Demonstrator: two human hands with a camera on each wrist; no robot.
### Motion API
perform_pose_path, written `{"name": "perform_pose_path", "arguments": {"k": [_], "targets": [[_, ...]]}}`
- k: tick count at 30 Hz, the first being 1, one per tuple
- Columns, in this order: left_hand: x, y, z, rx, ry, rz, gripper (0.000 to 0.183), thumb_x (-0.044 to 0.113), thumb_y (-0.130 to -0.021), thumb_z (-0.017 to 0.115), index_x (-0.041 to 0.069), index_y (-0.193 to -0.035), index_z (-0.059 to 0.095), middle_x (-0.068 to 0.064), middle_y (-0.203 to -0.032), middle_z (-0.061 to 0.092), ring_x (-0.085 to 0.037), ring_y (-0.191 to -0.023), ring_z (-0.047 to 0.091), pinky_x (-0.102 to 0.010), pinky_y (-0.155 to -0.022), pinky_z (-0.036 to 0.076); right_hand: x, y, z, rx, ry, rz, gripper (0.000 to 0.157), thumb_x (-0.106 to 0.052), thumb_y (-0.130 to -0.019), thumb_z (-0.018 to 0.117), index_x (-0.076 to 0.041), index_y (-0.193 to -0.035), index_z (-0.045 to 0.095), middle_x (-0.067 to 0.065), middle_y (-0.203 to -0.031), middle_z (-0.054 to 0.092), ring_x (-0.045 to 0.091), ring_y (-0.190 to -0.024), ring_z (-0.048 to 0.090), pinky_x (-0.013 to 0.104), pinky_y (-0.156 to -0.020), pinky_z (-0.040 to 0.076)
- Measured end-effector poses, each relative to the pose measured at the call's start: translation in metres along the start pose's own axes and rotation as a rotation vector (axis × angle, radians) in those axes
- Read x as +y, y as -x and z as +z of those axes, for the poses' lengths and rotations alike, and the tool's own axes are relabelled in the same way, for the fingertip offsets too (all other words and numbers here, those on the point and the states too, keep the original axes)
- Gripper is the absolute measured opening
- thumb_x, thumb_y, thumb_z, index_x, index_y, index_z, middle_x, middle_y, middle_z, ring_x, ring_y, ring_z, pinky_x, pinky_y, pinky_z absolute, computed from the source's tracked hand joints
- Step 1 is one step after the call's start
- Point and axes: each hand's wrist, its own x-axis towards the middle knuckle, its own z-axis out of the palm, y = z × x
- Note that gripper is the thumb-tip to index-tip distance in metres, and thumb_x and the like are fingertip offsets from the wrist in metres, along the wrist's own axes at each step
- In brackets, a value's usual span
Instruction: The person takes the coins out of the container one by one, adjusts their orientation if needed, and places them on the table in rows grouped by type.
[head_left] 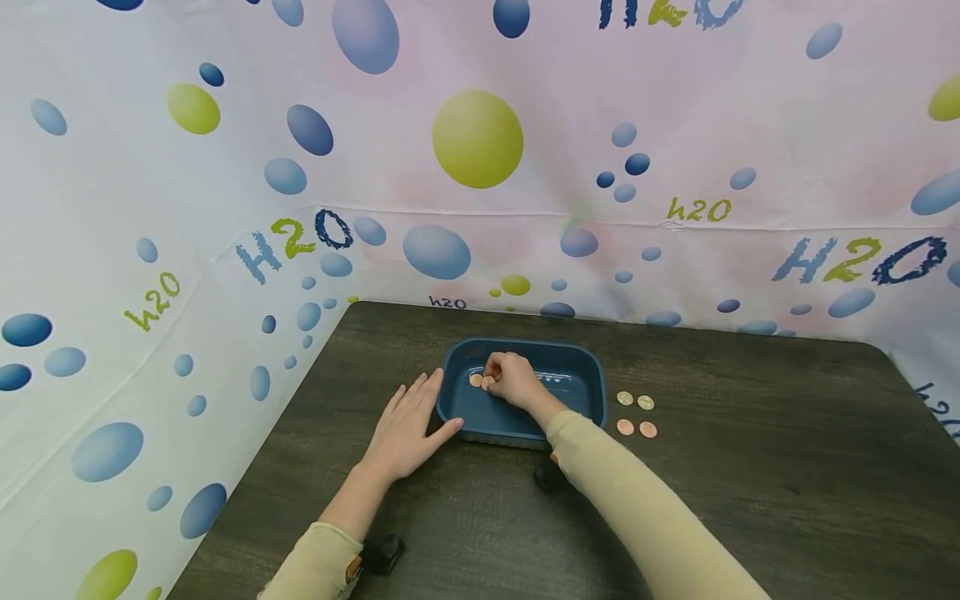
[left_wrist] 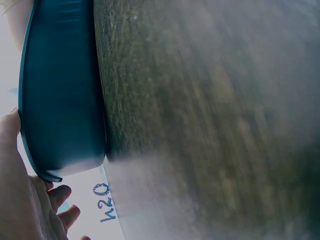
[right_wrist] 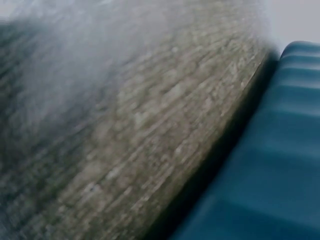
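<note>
A blue rectangular tray (head_left: 495,430) sits on the dark table. My left hand (head_left: 405,429) lies with fingers extended at its left end, the thumb and fingertips touching the rim. From the left wrist, the tray's outer wall (left_wrist: 65,95) stands beside that hand (left_wrist: 25,200). My right hand (head_left: 516,382) reaches inside the tray, thumb and fingers curled and pinching a copper coin (head_left: 488,382). Just left of it, another copper coin (head_left: 476,380) lies on the tray floor. The right wrist view has only the ribbed tray side (right_wrist: 260,165) and table; that hand is out of its sight.
Right of the tray, two gold-coloured coins (head_left: 625,398) lie behind two copper coins (head_left: 626,427) on the wood-grain table (head_left: 765,450). A backdrop (head_left: 540,175) with coloured bubbles and H2O lettering rises behind the table and along its left side.
</note>
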Motion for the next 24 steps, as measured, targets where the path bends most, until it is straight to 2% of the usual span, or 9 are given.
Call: {"name": "perform_pose_path", "arguments": {"k": [9, 16, 24], "targets": [[0.001, 0.0, -0.002, -0.008, 0.018, -0.006, 0.086, 0.069, -0.092, 0.036, 0.015, -0.155, 0.015, -0.001, -0.157, 0.02, -0.019, -0.144, 0.017, -0.05, -0.114, 0.013, -0.002, 0.002, -0.001, -0.005, -0.07, -0.037, 0.009, 0.003, -0.083, 0.068, -0.006, -0.083, 0.065, 0.001, -0.076, 0.062, 0.015, -0.071, 0.058, 0.03, -0.066, 0.05], [0.0, 0.0, -0.001, -0.005, 0.006, -0.001, 0.085, 0.068, -0.092, 0.036, 0.015, -0.155, 0.014, -0.001, -0.157, 0.02, -0.02, -0.144, 0.017, -0.051, -0.114, 0.014, -0.008, 0.004, -0.003, -0.036, -0.098, -0.027, 0.009, 0.003, -0.084, 0.065, -0.006, -0.083, 0.065, 0.0, -0.078, 0.062, 0.013, -0.071, 0.056, 0.028, -0.067, 0.049], [-0.001, 0.0, 0.0, -0.007, 0.006, 0.002, 0.086, 0.07, -0.091, 0.032, 0.016, -0.155, 0.013, 0.0, -0.157, 0.019, -0.018, -0.144, 0.015, -0.05, -0.114, 0.013, -0.02, 0.008, -0.014, -0.038, -0.176, -0.067, 0.008, 0.002, -0.084, 0.066, -0.006, -0.086, 0.067, 0.0, -0.079, 0.063, 0.011, -0.071, 0.058, 0.024, -0.064, 0.05]]}}
